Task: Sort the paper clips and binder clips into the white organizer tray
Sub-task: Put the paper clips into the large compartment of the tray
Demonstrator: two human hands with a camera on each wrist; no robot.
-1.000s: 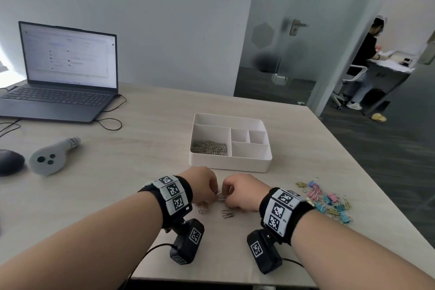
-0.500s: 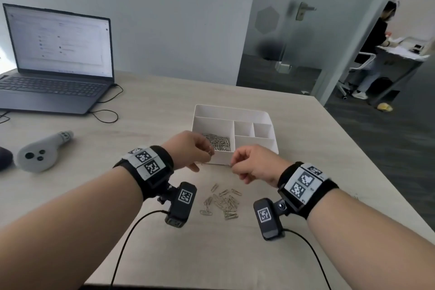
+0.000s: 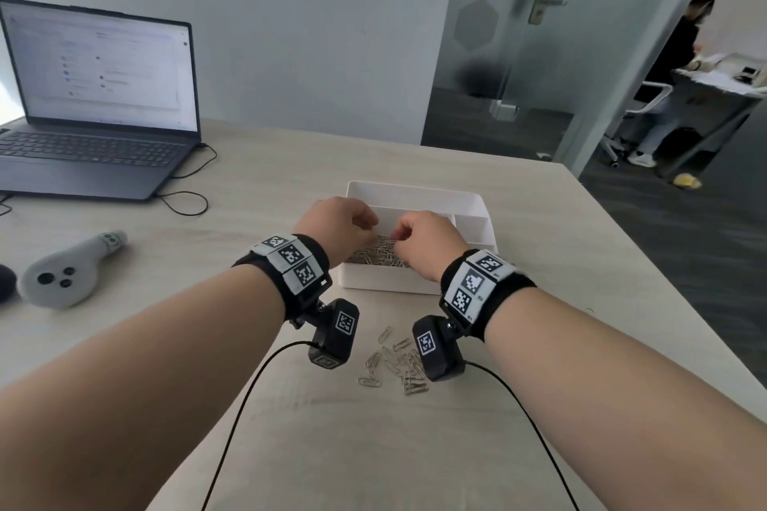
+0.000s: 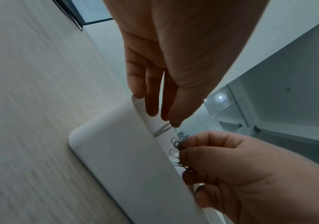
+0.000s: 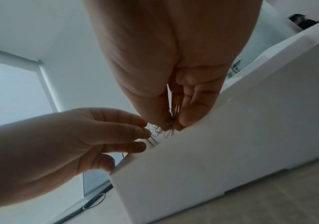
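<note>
- Two hands sit above the large left compartment of the white organizer tray [image 3: 417, 195], which stands on the tabletop [image 3: 265, 195].
- Right hand [image 3: 427, 239]: grip clamped on a small bunch of silver paper clips [image 5: 172, 119], thumb against fingertips, right at the tray's near wall.
- Left hand [image 3: 336, 222]: fingers nearly straight and close together; one clip [image 4: 162, 129] at the fingertips, over the tray rim. Cannot tell whether the grip pinches it or has let it go.
- Pile of paper clips [image 3: 379, 255] lies in that compartment, partly hidden by both hands.
- Loose paper clips [image 3: 394, 365] lie scattered on the tabletop, nearer the person than the tray, between the two wrist cameras.
- Smaller compartments on the tray's right side: contents hidden from view.
- Left of the tray: open laptop [image 3: 99, 95], cable [image 3: 186, 195], grey handheld controller [image 3: 68, 272], dark mouse [image 3: 6, 282] at the frame edge.
- Background: glass door [image 3: 510, 54]; another person [image 3: 672, 71] at a far desk.
</note>
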